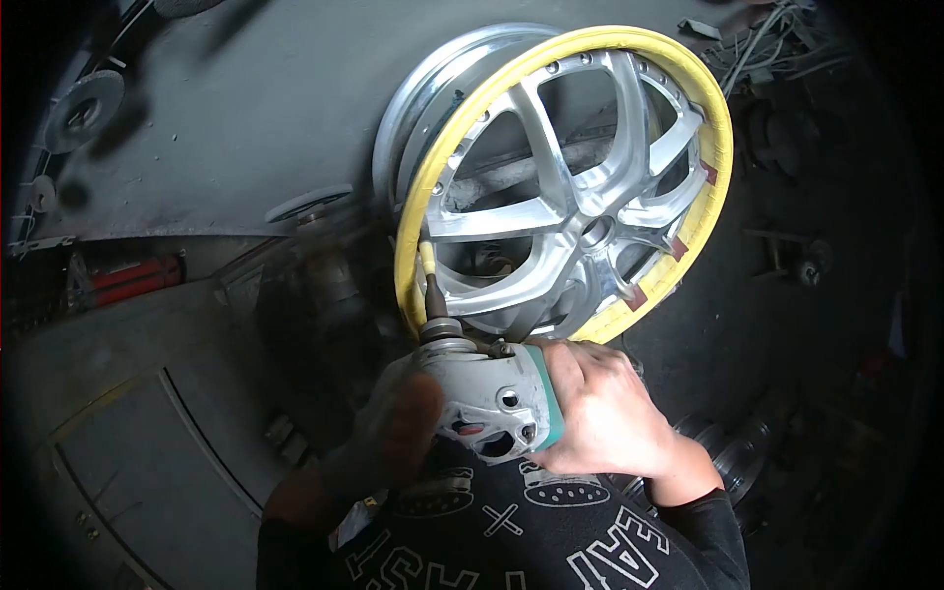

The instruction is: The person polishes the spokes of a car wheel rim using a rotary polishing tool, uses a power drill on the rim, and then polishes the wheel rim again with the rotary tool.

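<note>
My right hand (615, 418) is wrapped around the teal rear body of an angle grinder (487, 388) with a grey metal head. In shadow, my left hand (401, 428) is closed on the left side of the grinder's head; its fingers are partly hidden. A dark shaft with a pale yellow tip (428, 258) extends from the grinder. This tip lies against or very near the left inner rim of a silver alloy wheel (556, 211), beside a spoke. Yellow tape (726, 128) covers the wheel's lip, with dark red patches (637, 297) at the lower right.
Behind the wheel is a grey wall (275, 108). Round discs (87, 110) hang at the upper left, and another disc (310, 202) sits left of the wheel. A red item (138, 280) lies on a shelf. Tangled cables (777, 49) are at the upper right.
</note>
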The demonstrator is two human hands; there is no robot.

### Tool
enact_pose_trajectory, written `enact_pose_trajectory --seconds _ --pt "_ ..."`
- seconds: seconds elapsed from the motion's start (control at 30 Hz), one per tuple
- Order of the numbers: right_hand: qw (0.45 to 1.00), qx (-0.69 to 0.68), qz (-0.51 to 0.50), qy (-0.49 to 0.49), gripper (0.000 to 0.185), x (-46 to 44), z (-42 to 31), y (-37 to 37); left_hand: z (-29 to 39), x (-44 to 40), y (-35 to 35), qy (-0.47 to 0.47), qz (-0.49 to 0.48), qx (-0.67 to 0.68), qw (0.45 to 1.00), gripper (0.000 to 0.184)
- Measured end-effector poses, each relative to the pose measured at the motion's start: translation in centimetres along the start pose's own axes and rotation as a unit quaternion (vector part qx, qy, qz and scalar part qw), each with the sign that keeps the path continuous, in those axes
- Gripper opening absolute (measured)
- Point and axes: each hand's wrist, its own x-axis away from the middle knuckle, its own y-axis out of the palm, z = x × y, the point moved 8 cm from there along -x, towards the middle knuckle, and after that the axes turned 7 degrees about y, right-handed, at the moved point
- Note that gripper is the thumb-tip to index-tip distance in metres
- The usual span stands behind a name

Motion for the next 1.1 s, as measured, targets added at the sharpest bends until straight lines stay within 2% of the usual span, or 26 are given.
enact_pose_trajectory --seconds 0.17,0.27,0.3,0.37,0.4,0.47,0.5,0.57,0.6,0.67,0.7,0.77,0.8,0.87,0.9,0.97,1.0,1.07,1.1 --pt "1.0 0.0 0.012 -0.005 0.057 0.2 0.0 -0.3 -0.9 0.1 0.1 -0.027 0.002 -0.01 1.0 0.051" --pt "1.0 0.003 0.026 -0.004 0.057 0.8 0.4 -0.5 -1.3 0.0 -0.3 -0.035 0.039 0.026 0.998 0.052" --pt "0.999 0.008 0.034 -0.004 0.057 1.0 0.6 -0.6 -0.6 -0.6 0.2 -0.023 -0.013 -0.065 0.998 0.05" --pt "0.999 0.01 0.033 -0.001 0.057 1.3 0.8 -0.8 0.1 -1.0 1.2 -0.01 -0.065 -0.156 0.986 0.047" --pt "0.999 0.011 0.031 0.001 0.058 1.4 0.9 -0.8 0.5 -1.1 1.8 0.01 -0.057 -0.071 0.996 0.045" --pt "1.0 0.003 0.027 -0.001 0.058 1.2 0.9 -0.7 1.1 -0.8 2.0 0.028 -0.05 0.013 0.998 0.044" --pt "1.0 -0.004 0.022 -0.004 0.059 1.0 0.8 -0.6 0.3 -0.3 1.2 -0.032 -0.035 -0.109 0.993 0.043" --pt "1.0 -0.011 0.025 -0.003 0.059 0.8 0.9 0.0 -1.3 0.6 0.4 -0.093 -0.022 -0.234 0.967 0.042" --pt "1.0 -0.014 0.027 -0.002 0.059 0.7 1.0 0.2 -0.9 0.2 1.0 -0.004 -0.014 -0.082 0.997 0.042" --pt "0.999 -0.021 0.028 -0.003 0.06 0.7 1.0 0.4 -0.1 0.2 1.0 0.083 -0.009 0.072 0.994 0.042" --pt "0.999 -0.024 0.025 -0.006 0.06 0.7 1.1 0.4 -0.4 0.1 1.3 -0.007 0.007 0.244 0.97 0.041" --pt "0.999 -0.026 0.037 -0.002 0.06 1.1 1.4 0.1 -0.7 -0.2 1.9 -0.098 0.023 0.405 0.909 0.04" --pt "0.999 -0.027 0.045 0.002 0.059 1.4 1.5 -0.2 -0.5 -0.5 1.8 -0.079 -0.03 0.149 0.985 0.041" --pt "0.999 -0.019 0.041 0.013 0.06 2.1 2.0 -0.8 -0.3 -1.0 2.0 -0.053 -0.08 -0.118 0.988 0.041" --pt "0.999 -0.01 0.036 0.024 0.061 2.4 2.2 -1.1 -0.4 -1.3 2.4 -0.047 -0.093 -0.178 0.978 0.041" --pt "0.999 0.001 0.036 0.041 0.063 3.1 2.6 -1.7 -2.0 -1.5 2.9 -0.037 -0.106 -0.236 0.965 0.042" --pt "0.997 0.004 0.049 0.053 0.064 3.5 2.9 -2.1 -4.6 -1.3 2.3 -0.04 -0.06 -0.14 0.988 0.038" --pt "0.995 0.008 0.067 0.074 0.068 4.3 3.8 -2.8 -5.8 -2.1 2.8 -0.034 -0.014 -0.039 0.999 0.035" --pt "0.995 0.014 0.067 0.071 0.068 4.7 4.1 -2.9 -5.0 -2.7 4.0 -0.023 -0.027 -0.05 0.998 0.032"
